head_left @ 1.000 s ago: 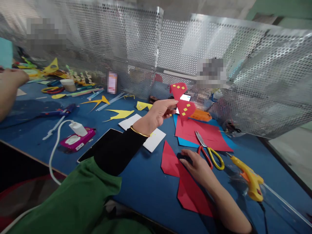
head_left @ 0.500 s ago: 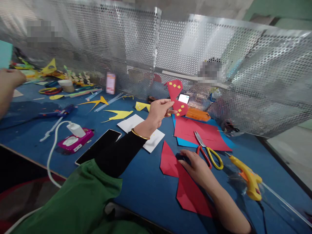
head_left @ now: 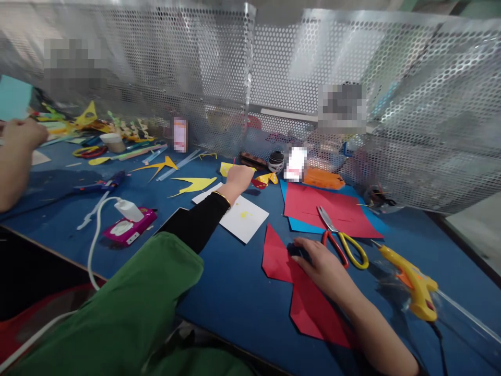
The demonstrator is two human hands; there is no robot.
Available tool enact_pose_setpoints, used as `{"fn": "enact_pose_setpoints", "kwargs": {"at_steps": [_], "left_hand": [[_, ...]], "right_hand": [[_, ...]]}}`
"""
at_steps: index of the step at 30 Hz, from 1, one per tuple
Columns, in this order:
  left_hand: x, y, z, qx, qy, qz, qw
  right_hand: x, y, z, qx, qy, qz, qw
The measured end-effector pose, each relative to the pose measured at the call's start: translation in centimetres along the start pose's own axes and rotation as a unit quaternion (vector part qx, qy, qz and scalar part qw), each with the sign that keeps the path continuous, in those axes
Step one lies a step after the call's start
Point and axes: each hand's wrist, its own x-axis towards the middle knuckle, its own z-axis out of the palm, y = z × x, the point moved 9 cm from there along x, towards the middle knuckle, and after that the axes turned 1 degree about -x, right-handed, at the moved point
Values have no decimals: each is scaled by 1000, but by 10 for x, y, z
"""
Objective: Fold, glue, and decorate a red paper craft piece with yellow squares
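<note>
My left hand [head_left: 238,180], with a gold bangle at the wrist, is lowered to the table beside yellow paper cut-outs [head_left: 226,168]. Its fingers are mostly turned away, so their grip is hidden. Just right of it shows part of a red paper cut-out with yellow spots [head_left: 259,183], next to a yellow-orange piece [head_left: 270,178]. My right hand [head_left: 323,263] lies over the edge of a folded red paper shape [head_left: 313,310], thumb and fingers slightly apart. A dark patch under its fingertips cannot be made out.
Scissors [head_left: 331,224] lie partly on red and blue sheets [head_left: 309,203]. A yellow glue gun [head_left: 413,284] lies at right. White paper [head_left: 245,222], a purple socket block [head_left: 131,227] and a blue glue gun [head_left: 107,183] are leftward. Another person's hand [head_left: 25,133] is far left.
My left hand has come down and slightly left from where it held up the red spotted cut-out. The phone behind it shows more fully. My right hand stays on the red paper.
</note>
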Motion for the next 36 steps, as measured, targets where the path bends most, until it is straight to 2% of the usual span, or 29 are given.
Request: {"fn": "enact_pose_setpoints", "kwargs": {"at_steps": [3,5,8,10,12,15,17,19,25,31,36], "left_hand": [[1,-14,-3,17,-7,-27,999],[-2,-16,-11,16,1,-31,999],[-16,-4,-28,0,25,-26,999],[-36,15,-31,-25,21,-8,999],[-66,45,-21,-63,-26,40,997],[-119,87,4,-112,-100,95,984],[-146,101,19,-132,-119,100,979],[-162,106,32,-152,-122,95,976],[-165,98,58,-216,-124,70,966],[-167,98,59,-283,-114,64,950],[-161,91,64,-372,-108,35,921]], "right_hand": [[0,0,1,3,-1,1,1000],[0,1,1,6,-4,5,1000],[0,2,2,19,-9,17,1000],[1,4,1,36,-3,37,999],[1,9,0,50,7,66,997],[2,14,2,61,13,101,993],[2,15,4,71,11,120,990],[4,16,7,81,7,140,987],[11,11,12,72,4,177,981],[14,9,14,63,-3,210,976],[14,9,14,46,-8,242,969]]}}
